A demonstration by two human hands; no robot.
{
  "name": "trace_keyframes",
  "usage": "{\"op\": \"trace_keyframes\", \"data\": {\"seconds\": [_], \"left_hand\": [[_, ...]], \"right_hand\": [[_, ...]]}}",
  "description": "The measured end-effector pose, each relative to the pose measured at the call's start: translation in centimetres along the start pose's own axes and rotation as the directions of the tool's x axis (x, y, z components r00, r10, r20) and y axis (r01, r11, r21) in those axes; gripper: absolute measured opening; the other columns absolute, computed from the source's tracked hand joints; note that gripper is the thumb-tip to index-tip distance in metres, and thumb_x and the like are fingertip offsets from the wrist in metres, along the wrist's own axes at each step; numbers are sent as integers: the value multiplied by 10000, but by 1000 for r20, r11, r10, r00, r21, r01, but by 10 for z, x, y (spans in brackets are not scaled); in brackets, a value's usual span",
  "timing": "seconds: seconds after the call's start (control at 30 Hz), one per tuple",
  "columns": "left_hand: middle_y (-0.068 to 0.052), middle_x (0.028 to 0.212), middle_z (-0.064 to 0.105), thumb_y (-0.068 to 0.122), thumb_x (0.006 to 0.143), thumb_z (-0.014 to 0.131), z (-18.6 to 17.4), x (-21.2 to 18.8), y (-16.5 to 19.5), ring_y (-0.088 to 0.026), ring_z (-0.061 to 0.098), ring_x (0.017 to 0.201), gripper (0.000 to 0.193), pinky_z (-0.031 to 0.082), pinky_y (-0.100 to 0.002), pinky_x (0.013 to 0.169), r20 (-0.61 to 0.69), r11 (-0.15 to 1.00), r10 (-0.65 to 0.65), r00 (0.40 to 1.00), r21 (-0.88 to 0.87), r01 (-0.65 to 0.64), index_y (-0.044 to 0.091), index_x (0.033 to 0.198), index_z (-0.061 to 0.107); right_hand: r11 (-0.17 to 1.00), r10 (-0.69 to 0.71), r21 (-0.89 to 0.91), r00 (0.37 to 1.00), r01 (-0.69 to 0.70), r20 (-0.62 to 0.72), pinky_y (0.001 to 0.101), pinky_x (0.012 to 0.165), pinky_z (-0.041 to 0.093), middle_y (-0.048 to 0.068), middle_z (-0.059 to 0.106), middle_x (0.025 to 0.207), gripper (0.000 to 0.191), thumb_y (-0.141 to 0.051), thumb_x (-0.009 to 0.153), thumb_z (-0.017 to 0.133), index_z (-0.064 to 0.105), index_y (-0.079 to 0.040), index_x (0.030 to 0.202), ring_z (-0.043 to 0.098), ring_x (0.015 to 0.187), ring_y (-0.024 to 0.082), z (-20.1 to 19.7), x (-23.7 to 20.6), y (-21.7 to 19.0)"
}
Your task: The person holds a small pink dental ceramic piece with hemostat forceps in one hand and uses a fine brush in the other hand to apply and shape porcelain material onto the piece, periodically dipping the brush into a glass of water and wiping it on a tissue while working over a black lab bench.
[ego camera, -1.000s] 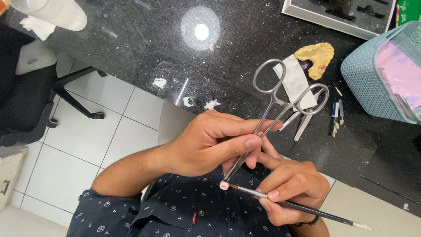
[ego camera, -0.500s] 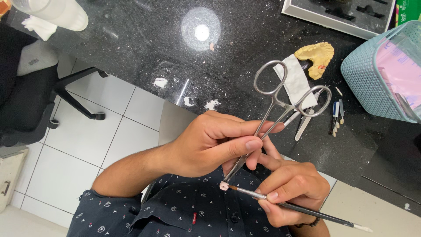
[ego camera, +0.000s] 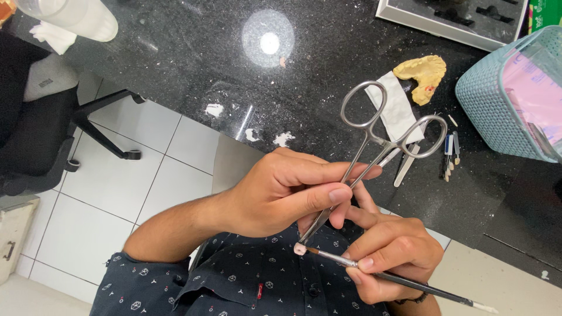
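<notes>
Between both hands, small pale tooth piece (ego camera: 300, 249) sitting clamped in steel forceps (ego camera: 366, 159) tips. Left hand (ego camera: 281, 190) pinching forceps shaft; right hand (ego camera: 391, 254) pinching thin brush (ego camera: 404, 281), bristles touching piece. Behind, yellow dental cast (ego camera: 422, 73) lying on black tabletop (ego camera: 193, 52).

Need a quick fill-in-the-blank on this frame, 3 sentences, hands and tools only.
1. The left hand holds metal forceps whose tips clamp a small ____ piece.
2. The right hand holds a thin ____ with its tip at that piece.
3. The yellow dental cast lies on the ____ countertop.

Missing words: pink; brush; black
</notes>
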State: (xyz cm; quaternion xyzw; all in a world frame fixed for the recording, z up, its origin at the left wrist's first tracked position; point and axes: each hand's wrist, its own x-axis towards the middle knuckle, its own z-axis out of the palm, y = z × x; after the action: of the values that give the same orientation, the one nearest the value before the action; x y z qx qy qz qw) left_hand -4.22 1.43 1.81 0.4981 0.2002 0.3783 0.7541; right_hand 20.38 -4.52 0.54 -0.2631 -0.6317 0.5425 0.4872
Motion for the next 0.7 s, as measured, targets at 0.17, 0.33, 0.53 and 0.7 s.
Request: {"op": "trace_keyframes", "data": {"seconds": [0.17,0.33,0.53,0.7], "left_hand": [[-29,883,725,157,1168,551,0,0,1,-30,624,627,361,532,-175,568,10,1000,-5,1000,-21,5,26,1503,574],[-36,887,727,160,1166,549,0,0,1,-33,631,635,377,537,-178,563,16,1000,-13,1000,-27,13,28,1518,573],[-39,878,730,154,1166,549,0,0,2,-33,635,641,360,535,-179,558,16,1000,-6,1000,-14,7,29,1504,572],[-40,883,730,146,1170,548,0,-1,2,-32,624,640,330,529,-179,560,21,1000,-3,1000,-13,3,24,1476,567]], "right_hand": [[1000,-14,-8,1000,14,-14,678,1298,204,84,767,830,246,14,752,795,658,-107,916,739,1163,407,1,-2,2],[1000,-8,-3,1000,8,-6,646,1247,352,78,766,811,245,10,733,800,661,-102,901,763,1108,401,0,-3,3],[999,-37,8,999,37,0,622,1234,384,71,764,815,251,11,739,795,655,-101,915,764,1098,395,0,-1,3],[1000,-25,-12,1000,25,13,619,1232,389,73,769,826,263,14,741,809,655,-101,921,767,1104,396,0,-1,1]]}}
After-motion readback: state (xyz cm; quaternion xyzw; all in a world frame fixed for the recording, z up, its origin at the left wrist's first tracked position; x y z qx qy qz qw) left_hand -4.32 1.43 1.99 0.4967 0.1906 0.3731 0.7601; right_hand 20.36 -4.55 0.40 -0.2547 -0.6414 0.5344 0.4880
